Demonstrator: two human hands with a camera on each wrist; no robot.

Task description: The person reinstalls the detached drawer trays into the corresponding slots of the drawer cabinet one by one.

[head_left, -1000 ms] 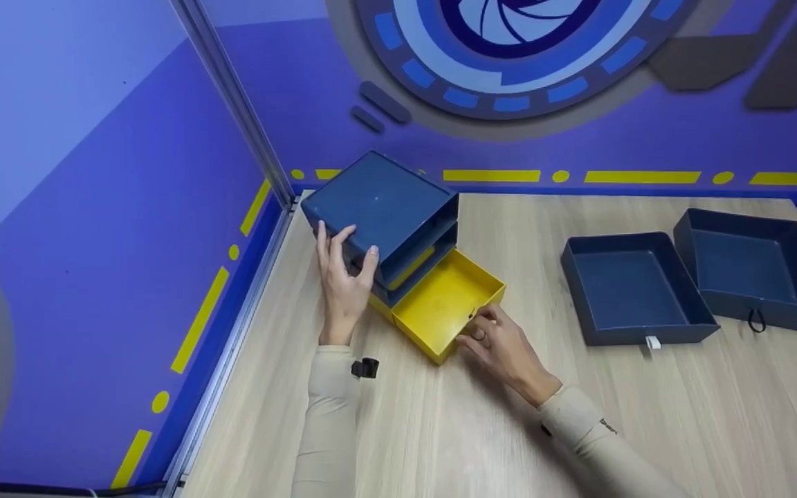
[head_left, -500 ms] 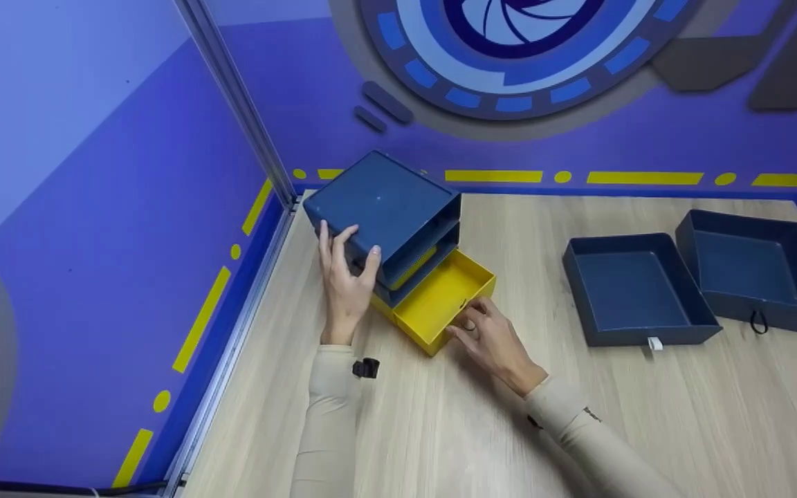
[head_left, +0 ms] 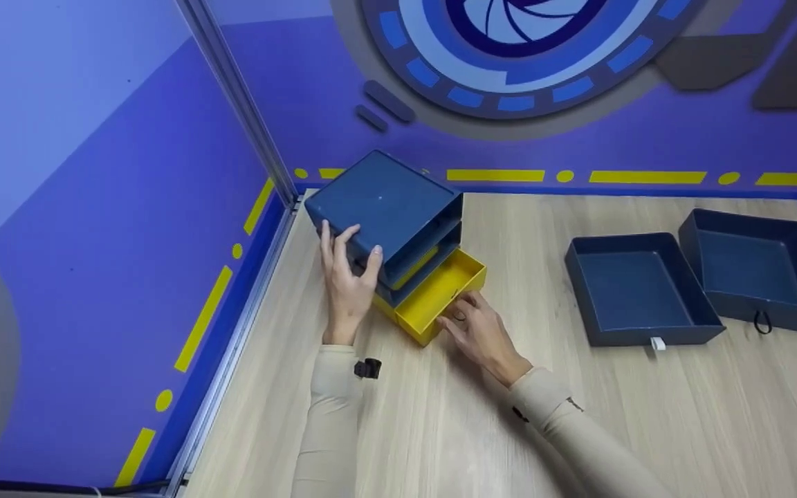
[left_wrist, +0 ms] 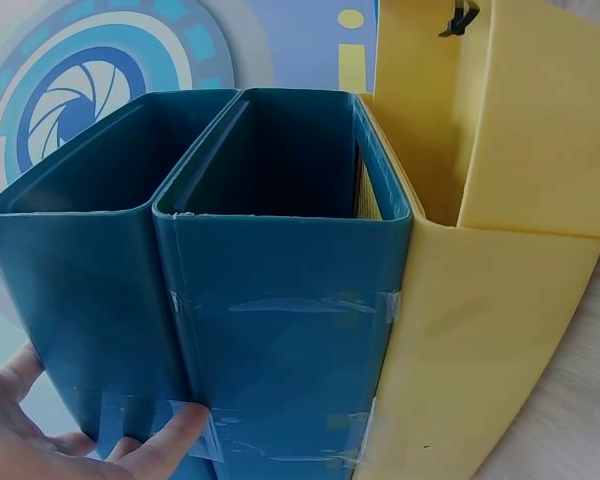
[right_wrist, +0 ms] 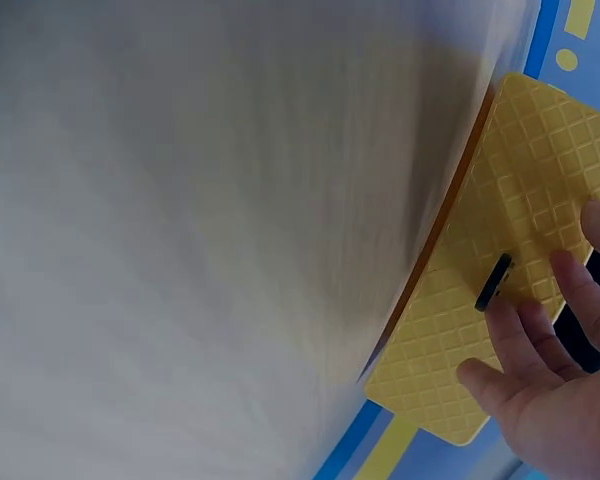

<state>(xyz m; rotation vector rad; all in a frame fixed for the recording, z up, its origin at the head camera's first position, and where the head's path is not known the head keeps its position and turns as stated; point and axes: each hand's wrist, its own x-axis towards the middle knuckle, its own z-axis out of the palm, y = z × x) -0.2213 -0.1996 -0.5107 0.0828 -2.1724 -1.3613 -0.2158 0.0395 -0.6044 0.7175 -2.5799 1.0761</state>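
A stacked drawer cabinet [head_left: 381, 200] stands at the back left, with two dark blue sections above a yellow base section [left_wrist: 490, 320]. Its yellow drawer [head_left: 412, 324] juts partway out of the base. My left hand [head_left: 349, 287] rests spread against the cabinet's side, thumb near the top edge; in the left wrist view its fingertips touch the taped blue panels. The right hand [head_left: 485, 339] presses extended fingers to the drawer's quilted yellow front [right_wrist: 430, 345], beside a small black pull loop [right_wrist: 495, 282]. Inside, the drawer holds nothing visible.
Two dark blue drawers lie on the wooden table to the right: one with a white tab [head_left: 630, 290], one with a black loop [head_left: 751, 266]. Purple panels [head_left: 509, 152] close off the back and left. The top blue slot looks hollow; yellow shows inside the middle one.
The yellow drawer has slid further into the base section, with my right hand moving up and left against its front. My left hand has stayed on the cabinet's side.
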